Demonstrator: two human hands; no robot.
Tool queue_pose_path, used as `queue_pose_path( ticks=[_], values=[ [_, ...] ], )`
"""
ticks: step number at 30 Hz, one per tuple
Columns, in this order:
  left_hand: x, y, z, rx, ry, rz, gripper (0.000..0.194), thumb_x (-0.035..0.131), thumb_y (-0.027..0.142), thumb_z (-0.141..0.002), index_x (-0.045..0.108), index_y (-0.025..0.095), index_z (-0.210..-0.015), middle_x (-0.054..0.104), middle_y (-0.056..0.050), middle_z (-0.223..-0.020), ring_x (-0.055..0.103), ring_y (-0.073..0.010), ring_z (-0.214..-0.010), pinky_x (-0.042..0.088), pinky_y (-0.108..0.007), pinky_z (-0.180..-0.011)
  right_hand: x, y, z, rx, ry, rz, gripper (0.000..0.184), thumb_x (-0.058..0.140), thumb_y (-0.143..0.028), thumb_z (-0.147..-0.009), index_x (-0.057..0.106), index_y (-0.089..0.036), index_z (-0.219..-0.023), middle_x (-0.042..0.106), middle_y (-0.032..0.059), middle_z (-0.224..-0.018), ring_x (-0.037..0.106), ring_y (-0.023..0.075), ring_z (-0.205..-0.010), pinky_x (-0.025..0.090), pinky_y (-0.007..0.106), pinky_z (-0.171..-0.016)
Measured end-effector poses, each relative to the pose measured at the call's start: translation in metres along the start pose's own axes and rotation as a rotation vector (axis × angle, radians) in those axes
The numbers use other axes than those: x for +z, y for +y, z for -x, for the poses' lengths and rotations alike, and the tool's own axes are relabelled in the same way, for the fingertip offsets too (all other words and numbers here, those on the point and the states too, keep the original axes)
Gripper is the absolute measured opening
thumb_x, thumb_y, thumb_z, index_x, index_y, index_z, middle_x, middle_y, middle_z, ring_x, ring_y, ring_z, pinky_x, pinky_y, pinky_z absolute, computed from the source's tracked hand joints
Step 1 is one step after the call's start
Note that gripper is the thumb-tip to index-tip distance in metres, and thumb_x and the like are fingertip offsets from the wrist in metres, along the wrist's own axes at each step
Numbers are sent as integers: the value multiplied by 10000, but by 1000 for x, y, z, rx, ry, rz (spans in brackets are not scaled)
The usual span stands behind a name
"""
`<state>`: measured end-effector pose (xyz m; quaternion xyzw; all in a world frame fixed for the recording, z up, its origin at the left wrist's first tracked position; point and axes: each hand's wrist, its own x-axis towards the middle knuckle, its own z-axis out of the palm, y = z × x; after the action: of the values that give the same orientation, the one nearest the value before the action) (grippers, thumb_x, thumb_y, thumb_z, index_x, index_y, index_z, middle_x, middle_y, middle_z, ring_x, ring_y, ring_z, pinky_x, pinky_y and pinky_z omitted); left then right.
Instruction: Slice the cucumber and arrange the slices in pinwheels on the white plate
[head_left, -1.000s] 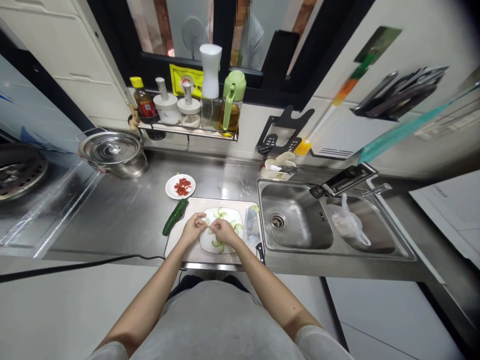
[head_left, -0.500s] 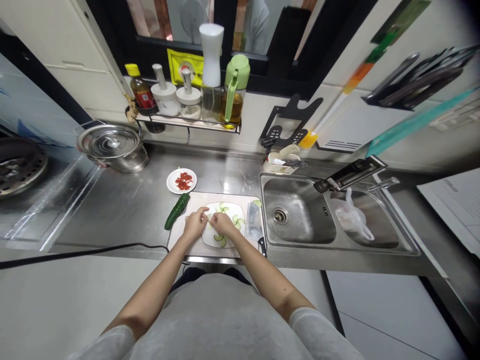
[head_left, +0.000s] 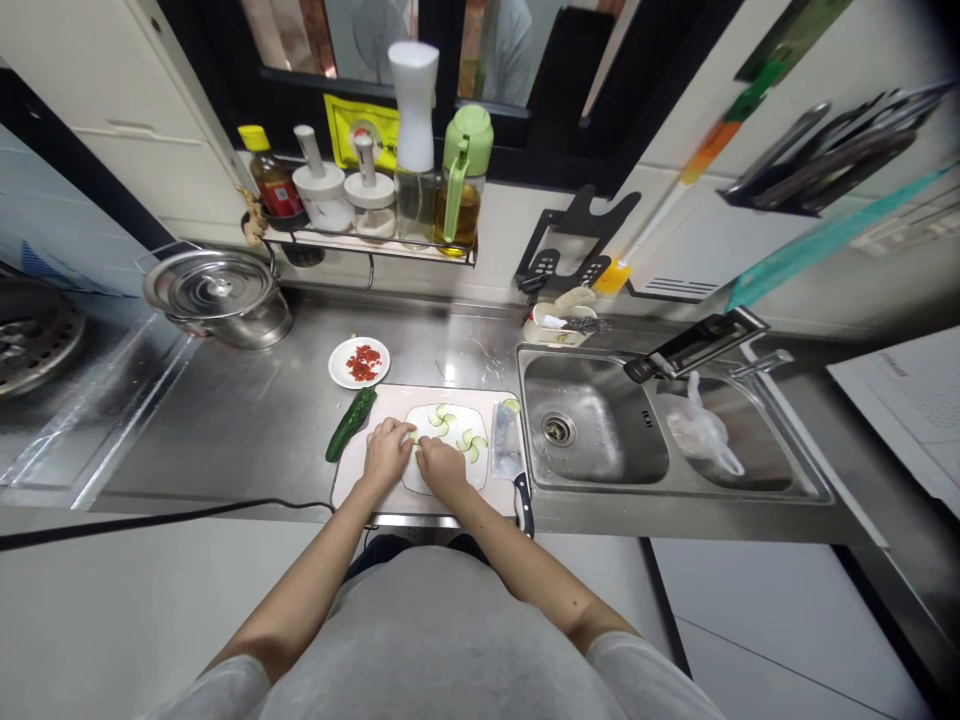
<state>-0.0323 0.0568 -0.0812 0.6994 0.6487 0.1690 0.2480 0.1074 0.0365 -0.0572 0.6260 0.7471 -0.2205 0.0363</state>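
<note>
A white square plate (head_left: 480, 478) lies on a pale cutting board (head_left: 384, 402), with thin cucumber slices set in pinwheel groups (head_left: 442, 420) on it. My left hand (head_left: 387, 452) is over the plate's left edge, its fingertips closed at a cucumber slice (head_left: 414, 436). Right beside it, my right hand (head_left: 442, 468) bends down over the plate with fingers together; whatever they hold is hidden. A cleaver (head_left: 507, 440) rests on the board's right side, black handle toward me. A whole cucumber (head_left: 351, 425) lies along the board's left edge.
Behind the board stands a small white plate (head_left: 337, 368) with chopped red pieces (head_left: 364, 362). A double sink (head_left: 600, 440) is on the right, a plastic bag (head_left: 701, 435) in its far basin. A lidded steel pot (head_left: 259, 320) stands back left, below a condiment shelf (head_left: 352, 240).
My right hand has moved slightly down and now covers the lower pinwheel group. My left hand stays at the plate's left edge. The view has shifted slightly.
</note>
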Motion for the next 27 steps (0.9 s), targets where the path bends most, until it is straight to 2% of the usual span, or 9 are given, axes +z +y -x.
queue_pose_path(
  ticks=[8,19,27],
  values=[
    [1,-4,3,14,51,-27,232,573,305,-852,692,247,-1043,576,-82,-1039,531,-255,-1022,388,-390,-916,7,0,2,-35,-3,70,308,354,-325,-989,573,-180,-1149,658,118,-981,630,216,-831,395,284,-651],
    [1,-4,1,4,42,-2,236,577,295,-841,699,245,-1037,578,-80,-1033,529,-253,-1012,395,-396,-917,7,-1,3,-43,14,89,351,376,-397,-978,571,-169,-1160,667,126,-961,638,226,-832,406,289,-655],
    [0,-3,3,9,46,-8,241,568,305,-847,698,254,-1043,582,-72,-1031,540,-240,-1000,402,-389,-909,11,-3,4,-48,48,157,316,340,-309,-975,590,-171,-1110,668,102,-930,641,194,-769,396,256,-614]
  ],
)
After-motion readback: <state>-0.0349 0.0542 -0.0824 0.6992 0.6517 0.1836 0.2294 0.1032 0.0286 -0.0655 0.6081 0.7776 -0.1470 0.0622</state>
